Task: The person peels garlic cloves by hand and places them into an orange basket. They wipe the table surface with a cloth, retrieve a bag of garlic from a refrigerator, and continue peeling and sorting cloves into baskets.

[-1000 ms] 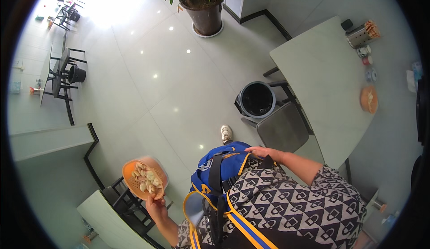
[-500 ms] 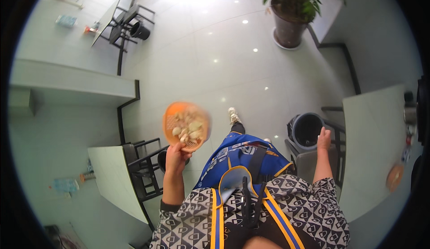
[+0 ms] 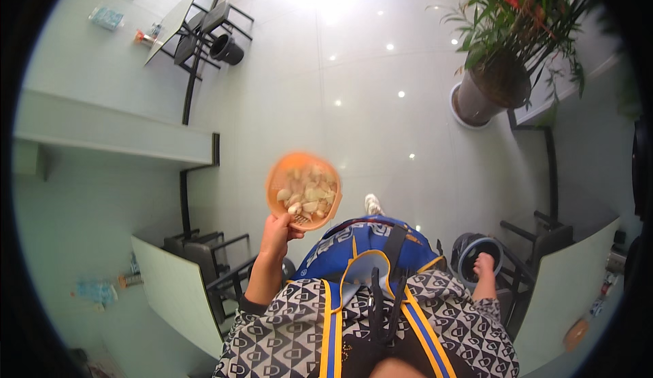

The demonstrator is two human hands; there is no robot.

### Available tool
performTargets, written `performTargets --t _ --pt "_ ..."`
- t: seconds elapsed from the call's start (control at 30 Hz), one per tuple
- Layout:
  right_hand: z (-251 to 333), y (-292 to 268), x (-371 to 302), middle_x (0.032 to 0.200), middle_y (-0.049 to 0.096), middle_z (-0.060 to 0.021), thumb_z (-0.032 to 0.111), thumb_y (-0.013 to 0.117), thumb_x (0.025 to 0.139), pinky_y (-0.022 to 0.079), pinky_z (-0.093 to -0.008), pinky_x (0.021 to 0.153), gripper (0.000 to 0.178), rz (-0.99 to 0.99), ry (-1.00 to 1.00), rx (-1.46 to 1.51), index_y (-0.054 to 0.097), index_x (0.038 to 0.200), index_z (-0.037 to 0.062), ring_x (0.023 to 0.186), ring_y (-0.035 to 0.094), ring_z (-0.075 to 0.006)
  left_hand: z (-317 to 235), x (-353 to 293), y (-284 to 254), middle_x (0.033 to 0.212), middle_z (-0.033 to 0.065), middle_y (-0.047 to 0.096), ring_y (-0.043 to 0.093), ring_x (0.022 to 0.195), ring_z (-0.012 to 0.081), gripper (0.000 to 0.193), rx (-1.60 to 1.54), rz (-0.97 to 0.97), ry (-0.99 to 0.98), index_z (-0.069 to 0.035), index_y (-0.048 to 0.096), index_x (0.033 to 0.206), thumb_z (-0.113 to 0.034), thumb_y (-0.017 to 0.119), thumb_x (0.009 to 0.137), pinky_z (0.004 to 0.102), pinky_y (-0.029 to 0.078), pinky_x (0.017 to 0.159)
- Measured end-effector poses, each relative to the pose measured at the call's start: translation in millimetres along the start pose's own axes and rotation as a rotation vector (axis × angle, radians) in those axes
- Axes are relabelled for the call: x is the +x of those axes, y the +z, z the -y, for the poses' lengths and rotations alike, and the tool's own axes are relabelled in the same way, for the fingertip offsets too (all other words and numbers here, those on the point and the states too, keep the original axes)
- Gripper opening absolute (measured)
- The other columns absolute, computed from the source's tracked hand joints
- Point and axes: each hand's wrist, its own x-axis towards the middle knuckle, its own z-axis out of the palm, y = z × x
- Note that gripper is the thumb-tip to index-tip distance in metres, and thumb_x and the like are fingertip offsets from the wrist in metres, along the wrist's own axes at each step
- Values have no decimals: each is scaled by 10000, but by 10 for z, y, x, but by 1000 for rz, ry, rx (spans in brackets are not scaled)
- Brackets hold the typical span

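Observation:
An orange plastic basket (image 3: 273,186) with a perforated wall is in my left hand (image 3: 275,236), which grips its near rim with the thumb on top. Inside lie several pale pieces that look like garlic cloves (image 3: 311,194). The basket is slightly blurred, tilted toward me and held out in front of my body at the left. My right hand (image 3: 483,264) hangs at my right side with loosely bent fingers and nothing visible in it. In the picture it overlaps a black bin with a bag in it (image 3: 468,249); it does not appear to grip it.
White tables with dark chairs stand left (image 3: 173,289) and right (image 3: 571,289). A large potted plant (image 3: 486,92) is ahead on the right. Another table (image 3: 178,21) and a black bin (image 3: 226,50) are far left. Pale shiny floor tiles (image 3: 367,106) extend ahead, and my shoe (image 3: 373,204) shows.
The plant and right-hand bin have shifted right and nearer in the view as I move forward. The basket stays in my left hand, a little further right. My right hand has swung lower.

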Motion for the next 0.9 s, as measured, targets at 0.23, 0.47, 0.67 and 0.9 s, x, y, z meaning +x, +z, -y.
performTargets --t 0.23,0.47,0.67,0.9 --pt "946 567 -544 720 623 -69 154 534 866 417 -293 416 178 105 -15 -76 595 1009 68 508 558 -151 -1019 1338 1093 697 130 628 589 460 158 262 24 109 39 56 530 1026 -109 499 825 242 519 425" --pt "3312 387 981 680 588 -107 93 540 841 397 -306 393 108 130 180 -88 612 917 65 484 533 -181 -2468 2859 3552 734 162 631 593 461 179 290 -5 110 -26 85 512 1042 -77 485 804 243 521 413" --pt "7713 947 2519 859 636 -126 157 539 842 452 -327 656 218 236 -500 -853 622 1019 59 754 590 -207 -3790 4028 6017 751 169 641 629 532 196 268 -139 -8 22 86 535 1003 -66 465 793 254 532 427" --pt "10872 2098 2946 996 667 -133 249 527 841 492 -348 809 293 379 -1101 -749 636 1073 108 936 628 -266 -3981 5121 7445 757 161 640 631 526 203 286 -213 0 107 85 542 1027 -91 505 805 255 516 405"
